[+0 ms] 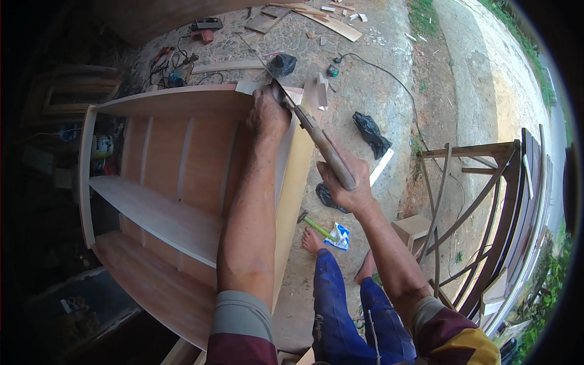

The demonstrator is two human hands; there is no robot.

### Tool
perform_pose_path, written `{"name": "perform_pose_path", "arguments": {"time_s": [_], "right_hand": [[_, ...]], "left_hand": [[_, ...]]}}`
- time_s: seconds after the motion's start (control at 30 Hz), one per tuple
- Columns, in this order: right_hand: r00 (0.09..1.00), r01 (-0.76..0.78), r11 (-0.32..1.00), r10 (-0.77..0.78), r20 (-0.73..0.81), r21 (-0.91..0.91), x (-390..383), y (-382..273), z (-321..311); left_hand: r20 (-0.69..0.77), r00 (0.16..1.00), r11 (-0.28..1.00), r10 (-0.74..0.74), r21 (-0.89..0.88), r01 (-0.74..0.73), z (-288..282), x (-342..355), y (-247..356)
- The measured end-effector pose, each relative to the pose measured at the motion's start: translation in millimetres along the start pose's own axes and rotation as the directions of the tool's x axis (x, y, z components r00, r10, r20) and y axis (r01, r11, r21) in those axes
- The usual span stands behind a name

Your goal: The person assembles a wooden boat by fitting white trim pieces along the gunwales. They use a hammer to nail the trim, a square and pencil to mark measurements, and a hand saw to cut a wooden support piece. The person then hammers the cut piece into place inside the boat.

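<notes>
Striped sleeves and blue trousers sit closest to the lens, with bare feet on the gritty concrete floor (389, 73) below. Right hand (342, 182) is clenched around the wooden handle of a hand saw (313, 131), whose blade runs up and to the left to the top corner of a plywood bookshelf (182, 182) lying on its side. Left hand (267, 112) is pressed down on that corner just beside the blade, fingers curled over the edge, gripping the panel. Near the feet lies a green-handled hammer (316, 226) next to a small blue-and-white packet (338, 236). Black plastic bags (372, 135) and wood offcuts (331, 23) are scattered further out, and a bare wooden frame (474, 201) stands off to the right.
</notes>
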State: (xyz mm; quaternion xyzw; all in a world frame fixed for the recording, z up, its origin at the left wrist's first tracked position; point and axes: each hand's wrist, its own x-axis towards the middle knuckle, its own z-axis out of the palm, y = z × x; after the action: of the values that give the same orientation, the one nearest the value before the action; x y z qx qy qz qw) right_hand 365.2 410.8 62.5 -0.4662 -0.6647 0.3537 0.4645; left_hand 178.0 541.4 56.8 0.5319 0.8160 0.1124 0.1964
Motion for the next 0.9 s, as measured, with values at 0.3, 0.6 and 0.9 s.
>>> {"name": "perform_pose_path", "arguments": {"time_s": [0.3,0.6,0.9], "right_hand": [[0.976,-0.19,0.953,0.156,-0.154,-0.234,-137.0,-60.5,-91.1],[0.735,-0.675,0.734,0.663,-0.141,-0.075,-190.3,-78.5,-152.8],[0.597,-0.743,0.619,0.785,-0.168,0.252,-206.8,-88.8,-126.7]], "left_hand": [[0.002,1.0,0.997,-0.019,-0.072,0.019,-8.0,-1.8,8.8],[0.076,0.988,0.955,0.134,-0.275,-0.108,-9.2,-124.8,-110.7],[0.263,0.957,0.966,-0.124,-0.189,0.177,-41.4,-296.5,-248.8]]}}
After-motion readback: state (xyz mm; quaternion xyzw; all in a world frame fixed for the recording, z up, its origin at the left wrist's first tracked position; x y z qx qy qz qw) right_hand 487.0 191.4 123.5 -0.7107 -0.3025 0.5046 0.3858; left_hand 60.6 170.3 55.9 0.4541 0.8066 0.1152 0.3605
